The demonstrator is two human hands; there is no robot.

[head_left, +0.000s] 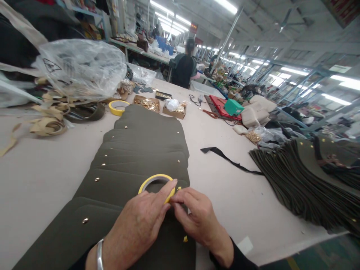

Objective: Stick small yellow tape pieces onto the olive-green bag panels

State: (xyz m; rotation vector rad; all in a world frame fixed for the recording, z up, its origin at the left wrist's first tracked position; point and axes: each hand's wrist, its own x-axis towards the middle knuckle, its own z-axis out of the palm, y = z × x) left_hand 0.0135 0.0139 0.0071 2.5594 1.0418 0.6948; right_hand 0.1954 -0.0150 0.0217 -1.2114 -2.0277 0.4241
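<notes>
My left hand [140,217], with a metal bracelet at the wrist, is closed around the near side of a roll of yellow tape [152,179]. My right hand [197,213] pinches at the roll's right edge, its fingertips meeting those of the left; a small bit of yellow tape shows just above them. Whether the tape's end is between the right fingers is hidden. Both hands are over a row of overlapping dark olive panels [112,191] dotted with shiny metal studs. Another yellow scrap [185,239] sits on the nearest panel below my right hand.
A second yellow tape roll [119,107] and small boxes of gold-coloured hardware [146,104] lie beyond the panels. Tan strips [50,122] and a clear plastic bag [81,69] are left. A dark strip [225,157] and thick panel stack [295,180] are right. A person [184,67] stands farther back.
</notes>
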